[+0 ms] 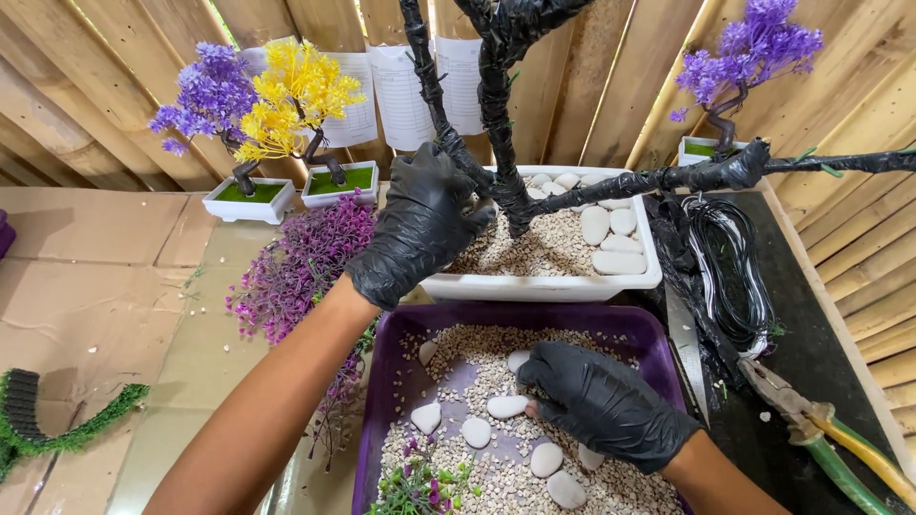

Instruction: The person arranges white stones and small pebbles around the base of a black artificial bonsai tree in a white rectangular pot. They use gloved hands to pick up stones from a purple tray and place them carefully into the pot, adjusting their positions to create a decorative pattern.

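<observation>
Foreground: a purple tray [653, 336] on the tabletop [205, 358], its floor partly covered with fine pale gravel [496, 482] and scattered flat white pebbles [546, 460]; a small sprig of green and pink artificial foliage [420, 484] lies at its near edge. The right hand [603, 402], in a black glove, rests inside the tray with the fingers curled down; the fingertips meet one white pebble [507, 406], the grip closed about its right end. To the right of the tray, pliers with yellow and green handles [828, 434] lie on a dark mat [821, 343], beside a coil of black wire [730, 272].

Middle ground: a white rectangular planter [544, 284], just behind the tray, holds the same gravel, with larger white pebbles [611, 238] grouped at its right side. A bare model tree wrapped in black tape [496, 105] rises from the gravel, one branch running right. The gloved left hand [420, 224] clasps the lower trunk, grip closed around it. A bunch of purple artificial foliage [301, 262] lies left of the planter; a strip of artificial grass [52, 429] lies at far left.

Background: two small white pots carry finished model trees, one purple [205, 95] and one yellow [291, 91]; a third purple tree [749, 48] stands at right, before a wooden slat wall [124, 57].
</observation>
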